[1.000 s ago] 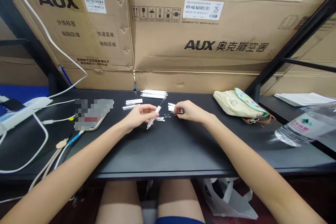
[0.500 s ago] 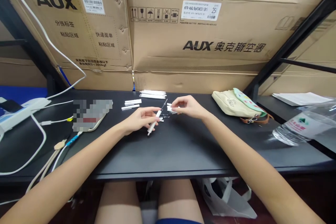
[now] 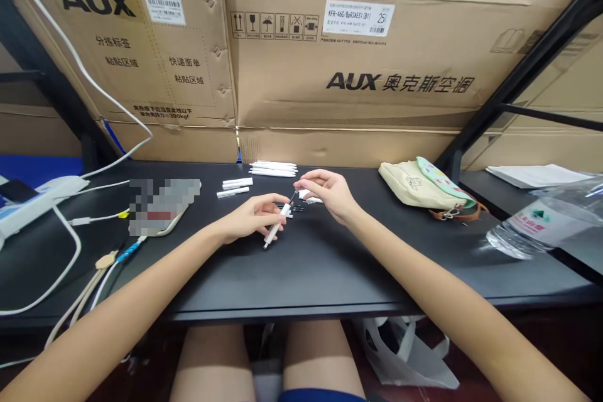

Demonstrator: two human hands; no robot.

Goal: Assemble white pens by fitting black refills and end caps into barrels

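Note:
Tilted over the black desk, a white pen barrel (image 3: 272, 234) is gripped between the thumb and fingers of my left hand (image 3: 252, 218). A thin dark pen refill (image 3: 293, 196) sticks out of its upper end. My right hand (image 3: 330, 193) pinches the refill's tip between thumb and forefinger. Just behind the hands lie dark-tipped refills (image 3: 298, 208) and short white pen parts (image 3: 308, 196), partly hidden by my fingers. White barrel pieces (image 3: 237, 184) rest to the left, and several white pens (image 3: 273, 169) lie side by side at the back.
At left are a phone (image 3: 166, 207), white cables and a power strip (image 3: 38, 201). A cream pouch (image 3: 407, 183), a water bottle (image 3: 532, 226) and white papers (image 3: 541, 176) occupy the right. Large cardboard boxes (image 3: 282, 100) stand behind the black desk (image 3: 306, 276).
My right hand has moved left from the small white parts to the refill's tip and now pinches it. My left hand still holds the pen barrel in nearly the same place.

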